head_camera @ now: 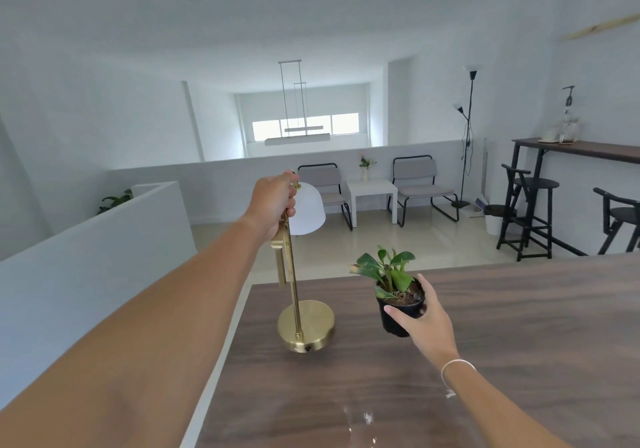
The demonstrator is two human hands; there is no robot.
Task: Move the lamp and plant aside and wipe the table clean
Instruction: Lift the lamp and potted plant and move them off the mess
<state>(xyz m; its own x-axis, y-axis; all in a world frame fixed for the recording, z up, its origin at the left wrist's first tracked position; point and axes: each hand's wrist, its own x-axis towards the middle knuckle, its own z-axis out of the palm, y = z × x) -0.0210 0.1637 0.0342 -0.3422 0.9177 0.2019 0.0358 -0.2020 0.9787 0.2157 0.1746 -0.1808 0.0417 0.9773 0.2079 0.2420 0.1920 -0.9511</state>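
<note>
A brass lamp [305,326] with a white dome shade stands near the far left corner of the dark wooden table [519,326]. My left hand [275,201] grips the top of its stem, just behind the shade. To its right sits a small plant [389,274] with green leaves in a black pot. My right hand [424,319] is wrapped around that pot from the right side. White powdery smears [367,418] mark the tabletop close to me.
The table's left edge runs beside a white half-wall [86,257]. Beyond the far edge lies open floor, with two grey chairs [419,184] and a white side table. Black bar stools [530,212] and a high counter stand at the right.
</note>
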